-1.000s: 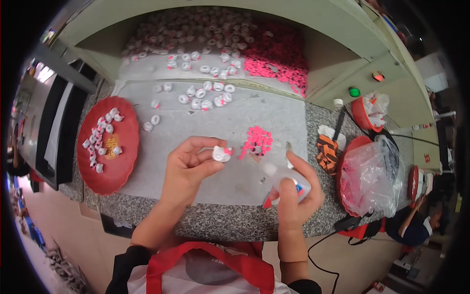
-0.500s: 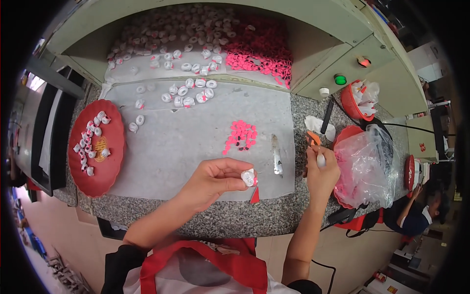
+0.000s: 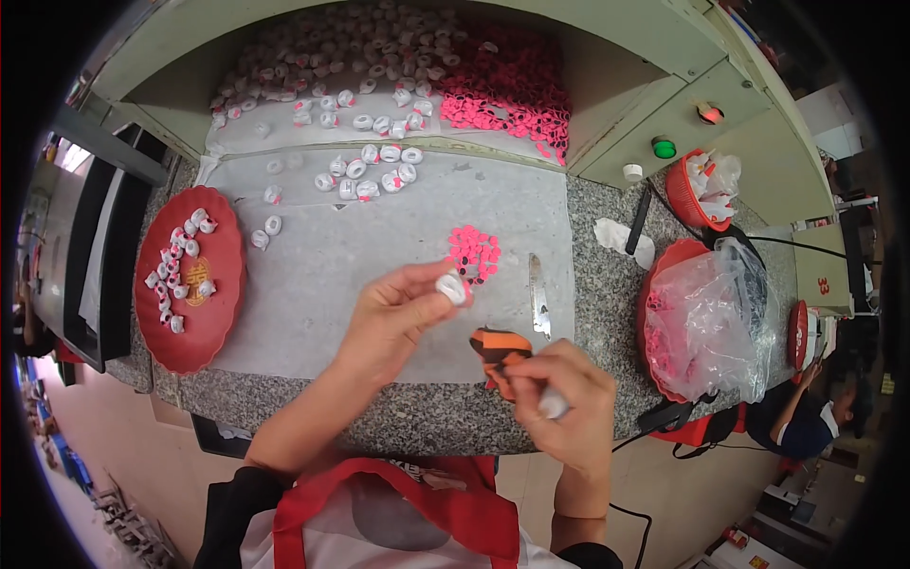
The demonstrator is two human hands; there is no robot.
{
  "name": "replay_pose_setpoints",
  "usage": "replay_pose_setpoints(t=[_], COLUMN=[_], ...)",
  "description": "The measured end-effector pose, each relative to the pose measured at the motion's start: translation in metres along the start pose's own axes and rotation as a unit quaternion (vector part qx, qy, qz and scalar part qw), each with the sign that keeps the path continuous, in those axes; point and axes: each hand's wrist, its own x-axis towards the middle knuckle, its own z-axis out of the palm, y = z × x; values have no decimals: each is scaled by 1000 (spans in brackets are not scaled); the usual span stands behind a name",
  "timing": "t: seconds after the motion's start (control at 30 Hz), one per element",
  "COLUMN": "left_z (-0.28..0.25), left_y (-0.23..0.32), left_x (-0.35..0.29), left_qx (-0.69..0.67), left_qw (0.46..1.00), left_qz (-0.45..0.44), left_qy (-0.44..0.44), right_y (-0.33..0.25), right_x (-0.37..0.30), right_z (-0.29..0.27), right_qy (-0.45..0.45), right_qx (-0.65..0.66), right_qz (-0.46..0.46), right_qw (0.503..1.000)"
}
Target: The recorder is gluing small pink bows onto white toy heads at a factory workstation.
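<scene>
My left hand (image 3: 403, 318) pinches a small white rounded piece (image 3: 453, 289) with a pink edge between thumb and fingertips, above the paper. Just beyond it lies a cluster of small pink discs (image 3: 472, 248), some showing dark undersides. My right hand (image 3: 573, 398) is closed round an orange-and-black hand tool (image 3: 502, 347), its kind not clear, tilted toward my left hand but apart from it. A white rounded end (image 3: 553, 403) shows at the fingers of that hand; whether it belongs to the tool I cannot tell. A narrow metal blade (image 3: 538, 299) lies on the paper.
White pieces (image 3: 370, 171) and a heap of pink discs (image 3: 502, 114) fill the back shelf and its front. A red scalloped tray (image 3: 227, 313) with white pieces stands left. At right are a red basket (image 3: 675, 190) and a plastic bag (image 3: 720, 322) over a red tray.
My right hand has come left and nearer to me, bringing the orange-and-black tool beside my left hand. My left hand has moved slightly left and away from me with the white piece.
</scene>
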Motion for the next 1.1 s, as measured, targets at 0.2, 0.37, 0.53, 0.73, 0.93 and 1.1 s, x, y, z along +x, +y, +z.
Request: replay_pose_setpoints(t=[0.2, 0.37, 0.53, 0.73, 0.93, 1.1], left_z=[-3, -16, -18, -17, -15, -11], left_y=[26, 27, 27, 28, 26, 25], left_x=[-14, -26, -27, -27, -26, -25], left_qx=[27, 135, 130, 138, 139, 147], left_qw=[993, 980, 973, 967, 969, 964], left_qz=[96, 145, 190, 214, 203, 223], left_qy=[-65, -16, 17, -9, -19, 6], right_y=[28, 3, -25, -11, -7, -7], right_x=[21, 34, 33, 16, 15, 18], right_z=[-29, 33, 55, 66, 67, 68], right_qy=[262, 42, 69, 150, 111, 119], right_qx=[-321, 59, 317, 91, 80, 80], right_qz=[115, 70, 222, -167, -184, -199], right_qw=[903, 995, 920, 970, 973, 970])
